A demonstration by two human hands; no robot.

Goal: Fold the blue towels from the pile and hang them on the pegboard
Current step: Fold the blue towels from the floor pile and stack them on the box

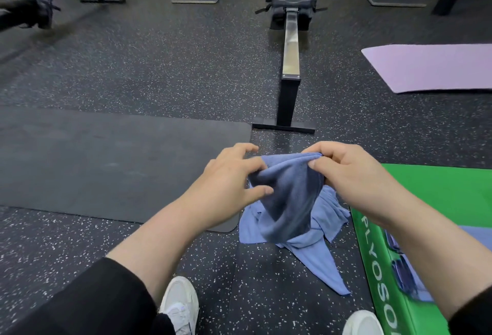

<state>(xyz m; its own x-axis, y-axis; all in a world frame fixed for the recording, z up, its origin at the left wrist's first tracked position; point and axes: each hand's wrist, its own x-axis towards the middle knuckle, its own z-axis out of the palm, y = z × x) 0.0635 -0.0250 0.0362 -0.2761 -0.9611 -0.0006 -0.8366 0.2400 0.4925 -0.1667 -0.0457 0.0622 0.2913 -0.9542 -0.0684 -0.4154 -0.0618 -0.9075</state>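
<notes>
A blue towel [288, 201] hangs in the air in front of me, held up by its top edge. My right hand [348, 172] pinches its upper right corner between thumb and fingers. My left hand [231, 177] pinches the towel's left edge, its other fingers spread. Below it a pile of lighter blue towels [316, 252] lies crumpled on the speckled floor. More blue cloth [407, 278] lies on the green box at the right, partly hidden by my right forearm. No pegboard is in view.
A green foam plyo box [431, 196] stands at my right. A dark mat [106, 164] lies on the left, a purple mat [431, 68] at the far right. A rowing machine [290, 50] stretches ahead. My white shoes [181, 305] are below.
</notes>
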